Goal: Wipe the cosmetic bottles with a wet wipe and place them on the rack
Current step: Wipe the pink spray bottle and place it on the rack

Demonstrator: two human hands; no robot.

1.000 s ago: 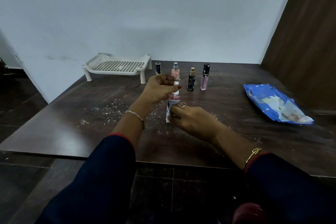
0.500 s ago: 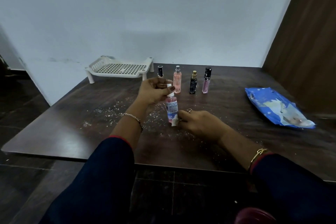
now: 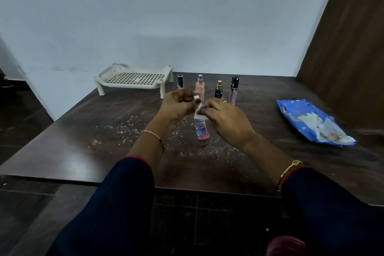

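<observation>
1. Bottle (image 3: 201,129), pink with a blue label, is upright between the two hands over the middle of the tabletop (image 3: 83,141); whether its base touches I cannot tell
2. Fingers of the left hand (image 3: 178,104) curl round the white cap (image 3: 196,97) end, steadying it
3. Fingers of the right hand (image 3: 226,118) pinch a wet wipe (image 3: 200,109) and press it against the shoulder of the bottle, just under the cap
4. Step in hand, as I judge it: wiping the first bottle; the task is barely begun, as no bottle stands on the rack (image 3: 133,79) at the far left
5. Next move likely calls for rubbing down the body, then carrying the bottle back and left to the rack and standing it on the grid
6. Waiting in a row just behind the hands: a dark-capped bottle (image 3: 180,82), a pink spray bottle (image 3: 200,87), a black bottle (image 3: 218,91) with a gold cap, a lilac tube (image 3: 233,92)
7. Tabletop is dark wood, strewn with pale crumbs (image 3: 124,127) around the hands; a blue pack of wipes (image 3: 311,122) lies well to the right, its flap open
8. Room: a plain pale wall (image 3: 187,16) behind, a brown wood panel (image 3: 342,48) at right, a dark tiled floor (image 3: 187,214) below the near edge
</observation>
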